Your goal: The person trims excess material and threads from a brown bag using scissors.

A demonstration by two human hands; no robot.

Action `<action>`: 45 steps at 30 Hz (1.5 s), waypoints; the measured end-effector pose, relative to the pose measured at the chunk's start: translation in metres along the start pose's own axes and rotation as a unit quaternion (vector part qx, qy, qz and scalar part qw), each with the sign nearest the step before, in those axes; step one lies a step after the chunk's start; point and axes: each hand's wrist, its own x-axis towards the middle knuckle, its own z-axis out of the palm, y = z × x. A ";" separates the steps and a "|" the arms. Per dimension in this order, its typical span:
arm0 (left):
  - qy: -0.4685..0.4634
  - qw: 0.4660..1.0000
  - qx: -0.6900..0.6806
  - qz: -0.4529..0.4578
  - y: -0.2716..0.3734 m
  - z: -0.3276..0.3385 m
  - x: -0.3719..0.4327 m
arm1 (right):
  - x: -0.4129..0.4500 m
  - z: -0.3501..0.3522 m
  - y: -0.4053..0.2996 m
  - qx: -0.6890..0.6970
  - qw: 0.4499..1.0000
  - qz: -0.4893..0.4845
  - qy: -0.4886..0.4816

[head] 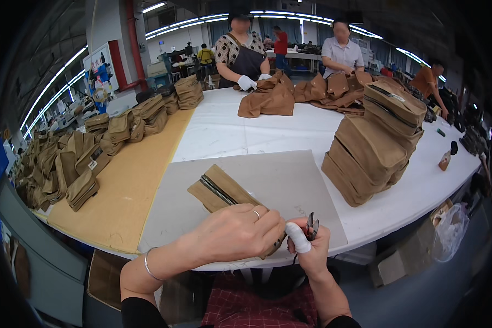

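Observation:
A tan fabric pouch with a dark metal-toothed zipper lies slantwise on a grey sheet in front of me. My left hand, wearing a ring and a bracelet, grips the pouch's near end. Just right of it, my right hand holds small thread snips, blades pointing up and away. White wrapping covers the right thumb, which is close to the pouch's end. My left fingertips are partly hidden behind the hand.
A tall stack of tan pouches stands at right, beside a small bottle. Many more pouches are heaped at left along the yellow board. Across the white table, two co-workers handle brown fabric pieces.

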 end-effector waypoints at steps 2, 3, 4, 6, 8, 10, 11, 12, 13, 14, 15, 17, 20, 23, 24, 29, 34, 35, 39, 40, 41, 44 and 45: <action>-0.028 0.999 0.028 0.016 0.000 -0.001 0.000 | 0.001 -0.001 0.000 0.003 1.000 -0.005 -0.004; -0.055 0.996 0.057 0.031 0.000 -0.002 0.000 | 0.001 -0.001 0.001 -0.001 1.000 -0.006 -0.007; -0.055 0.996 0.056 0.033 0.000 -0.002 0.000 | 0.001 -0.001 0.001 -0.006 1.000 -0.007 -0.010; -0.040 0.995 0.074 0.056 -0.002 0.000 0.000 | 0.002 0.000 0.002 -0.006 1.000 -0.006 -0.007; -0.059 0.995 0.070 0.050 -0.002 0.002 0.001 | 0.003 0.002 0.002 -0.006 1.000 -0.005 -0.005; -0.077 0.994 0.067 0.043 -0.004 0.006 0.000 | 0.004 0.003 0.002 0.002 1.000 0.004 -0.002; -0.063 0.998 0.026 0.013 -0.007 0.011 -0.003 | 0.004 0.003 0.002 0.003 1.000 0.004 -0.002; -0.048 0.999 -0.016 -0.016 -0.010 0.015 -0.006 | 0.004 0.002 0.003 0.008 1.000 0.010 0.003; -0.047 0.999 -0.016 -0.014 -0.014 0.017 -0.009 | 0.003 0.002 0.004 0.013 1.000 0.015 0.007; -0.034 0.997 -0.060 -0.040 -0.018 0.018 -0.012 | 0.004 0.002 0.004 0.013 1.000 0.015 0.009; -0.021 0.992 -0.104 -0.065 -0.020 0.019 -0.014 | 0.004 0.003 0.004 0.019 1.000 0.021 0.011; 0.007 0.990 -0.120 -0.072 -0.019 0.020 -0.013 | 0.005 0.003 0.004 0.024 0.999 0.029 0.012; 0.021 0.998 -0.064 -0.004 -0.019 0.020 -0.012 | 0.005 0.004 0.003 0.032 0.999 0.032 0.009; 0.012 1.000 -0.004 0.027 -0.017 0.016 -0.006 | 0.006 0.005 0.002 0.029 0.999 0.023 0.007; 0.000 0.999 0.009 0.037 -0.016 0.014 -0.004 | 0.006 0.006 0.001 0.025 1.000 0.017 0.002; -0.042 0.997 0.032 0.063 -0.014 0.010 0.003 | 0.007 0.005 0.003 0.018 1.000 0.007 -0.003; -0.072 0.997 -0.026 -0.004 -0.024 0.021 -0.005 | 0.009 0.003 0.005 0.047 0.997 0.052 0.018; -0.072 0.997 -0.025 -0.004 -0.025 0.024 -0.007 | 0.009 0.003 0.006 0.048 0.997 0.052 0.017; -0.024 0.996 -0.084 -0.015 -0.030 0.030 -0.010 | 0.011 0.002 0.008 0.085 0.994 0.063 0.017; 0.000 0.997 -0.071 0.007 -0.030 0.031 -0.009 | 0.012 0.002 0.008 0.106 0.992 0.071 0.019; 0.000 0.997 -0.072 0.007 -0.029 0.029 -0.009 | 0.012 0.001 0.008 0.106 0.992 0.071 0.019; -0.031 0.995 -0.085 -0.031 -0.028 0.026 -0.007 | 0.012 -0.001 0.009 0.121 0.989 0.080 0.008; -0.040 0.993 -0.102 -0.032 -0.029 0.026 -0.006 | 0.012 -0.002 0.009 0.108 0.992 0.072 -0.003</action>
